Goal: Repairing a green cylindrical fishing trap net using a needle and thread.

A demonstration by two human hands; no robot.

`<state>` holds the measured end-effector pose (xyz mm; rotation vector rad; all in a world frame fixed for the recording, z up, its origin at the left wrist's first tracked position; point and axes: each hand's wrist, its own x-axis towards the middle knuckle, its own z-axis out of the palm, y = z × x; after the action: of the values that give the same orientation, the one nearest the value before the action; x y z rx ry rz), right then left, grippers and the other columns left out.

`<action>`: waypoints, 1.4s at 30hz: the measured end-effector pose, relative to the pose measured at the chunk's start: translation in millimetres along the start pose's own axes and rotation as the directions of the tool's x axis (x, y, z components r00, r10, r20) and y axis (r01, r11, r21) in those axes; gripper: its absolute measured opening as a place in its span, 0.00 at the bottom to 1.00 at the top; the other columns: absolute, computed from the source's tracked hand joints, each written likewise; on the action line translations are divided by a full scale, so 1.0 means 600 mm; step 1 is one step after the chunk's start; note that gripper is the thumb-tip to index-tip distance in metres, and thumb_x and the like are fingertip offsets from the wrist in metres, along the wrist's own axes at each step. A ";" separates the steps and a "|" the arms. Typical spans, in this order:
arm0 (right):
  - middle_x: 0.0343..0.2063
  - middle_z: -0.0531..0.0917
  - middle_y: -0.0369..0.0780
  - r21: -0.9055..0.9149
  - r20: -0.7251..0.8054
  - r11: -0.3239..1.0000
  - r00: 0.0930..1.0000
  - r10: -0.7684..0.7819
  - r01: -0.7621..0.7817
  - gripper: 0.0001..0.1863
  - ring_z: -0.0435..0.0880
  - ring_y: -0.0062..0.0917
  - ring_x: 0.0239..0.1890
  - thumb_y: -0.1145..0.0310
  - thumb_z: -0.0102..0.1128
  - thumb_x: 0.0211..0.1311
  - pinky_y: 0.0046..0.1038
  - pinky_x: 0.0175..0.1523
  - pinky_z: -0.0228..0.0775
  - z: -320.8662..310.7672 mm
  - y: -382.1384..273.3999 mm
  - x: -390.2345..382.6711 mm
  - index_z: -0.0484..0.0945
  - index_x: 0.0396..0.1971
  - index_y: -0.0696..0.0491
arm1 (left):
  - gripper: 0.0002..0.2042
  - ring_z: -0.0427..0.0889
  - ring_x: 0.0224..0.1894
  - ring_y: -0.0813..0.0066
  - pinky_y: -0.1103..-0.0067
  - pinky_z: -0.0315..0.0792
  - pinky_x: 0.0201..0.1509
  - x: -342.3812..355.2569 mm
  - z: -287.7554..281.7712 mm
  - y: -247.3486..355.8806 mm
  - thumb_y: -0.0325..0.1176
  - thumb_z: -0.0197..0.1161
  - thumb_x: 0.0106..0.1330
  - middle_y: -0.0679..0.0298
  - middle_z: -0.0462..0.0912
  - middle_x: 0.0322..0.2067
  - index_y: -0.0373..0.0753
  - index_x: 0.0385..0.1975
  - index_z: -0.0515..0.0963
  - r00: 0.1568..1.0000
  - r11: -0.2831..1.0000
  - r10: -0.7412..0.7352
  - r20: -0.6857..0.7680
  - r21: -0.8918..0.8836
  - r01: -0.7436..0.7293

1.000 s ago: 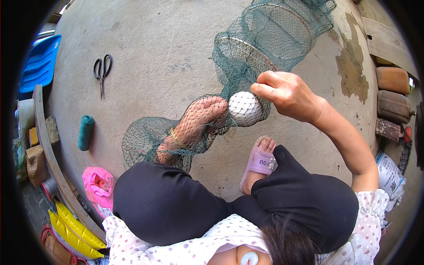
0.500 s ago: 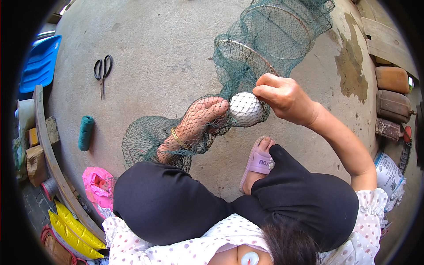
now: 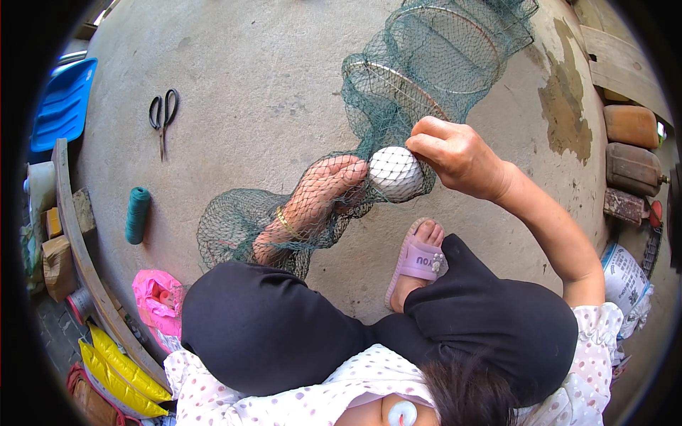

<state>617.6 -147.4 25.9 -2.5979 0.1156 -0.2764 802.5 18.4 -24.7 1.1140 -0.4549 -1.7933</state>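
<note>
A green mesh net tube point(image 3: 433, 64) with metal hoops runs from my lap up to the top right. My left hand point(image 3: 323, 188) is inside it, seen through the mesh, with fingers curled; what they grip is hidden. Just right of those fingertips a white ball point(image 3: 394, 172) lies within the mesh, which stretches over it. My right hand point(image 3: 447, 153) pinches the netting at the ball's upper right.
Black-handled scissors point(image 3: 164, 113) and a teal twine spool point(image 3: 137, 215) lie on the concrete floor point(image 3: 249, 85). At left are a blue tray point(image 3: 65, 99), wooden rail point(image 3: 78, 241), pink bag point(image 3: 156, 295) and yellow packs point(image 3: 121, 362). Old jerrycans point(image 3: 632, 167) and a white sack point(image 3: 621, 284) line the right.
My right hand has moved very slightly down since a second ago, still pinching the mesh. My left hand and the ball stay in about the same place.
</note>
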 end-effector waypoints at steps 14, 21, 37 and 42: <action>0.41 0.78 0.48 0.439 0.252 0.796 0.907 0.337 -0.418 0.33 0.81 0.35 0.46 0.82 0.54 0.41 0.31 0.55 0.71 -0.004 -0.021 -0.006 0.62 0.55 0.62 | 0.12 0.67 0.26 0.86 0.86 0.60 0.26 0.004 0.029 -0.007 0.43 0.57 0.69 0.71 0.72 0.28 0.39 0.39 0.71 0.977 0.992 -0.050 -0.208 -0.123 0.025; 0.58 0.68 0.54 0.510 0.201 0.768 0.922 0.330 -0.386 0.47 0.69 0.43 0.62 0.71 0.67 0.38 0.35 0.65 0.61 0.025 -0.046 -0.007 0.56 0.63 0.63 | 0.29 0.72 0.28 0.85 0.86 0.66 0.27 0.016 0.014 -0.031 0.46 0.60 0.68 0.65 0.76 0.37 0.29 0.58 0.63 0.989 0.999 -0.011 -0.146 -0.033 0.006; 0.49 0.73 0.51 0.331 -0.068 0.877 0.918 0.392 -0.350 0.46 0.73 0.43 0.54 0.62 0.77 0.36 0.35 0.60 0.63 0.045 -0.074 -0.005 0.65 0.58 0.64 | 0.28 0.80 0.48 0.69 0.74 0.73 0.54 0.035 0.009 -0.023 0.52 0.50 0.70 0.55 0.79 0.46 0.29 0.53 0.71 0.979 0.981 0.155 0.135 -0.134 -0.137; 0.46 0.73 0.47 -0.045 -0.092 0.938 0.936 0.339 -0.344 0.40 0.73 0.39 0.51 0.65 0.75 0.37 0.36 0.53 0.63 0.023 -0.087 -0.004 0.69 0.54 0.62 | 0.26 0.79 0.48 0.71 0.76 0.74 0.53 0.035 0.011 -0.024 0.51 0.48 0.72 0.56 0.79 0.46 0.30 0.52 0.71 0.981 0.984 0.134 0.143 -0.138 -0.114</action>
<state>620.1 -95.2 40.3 -2.5678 0.6085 -0.2563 786.2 6.7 -41.6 0.8449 -0.4806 -1.7776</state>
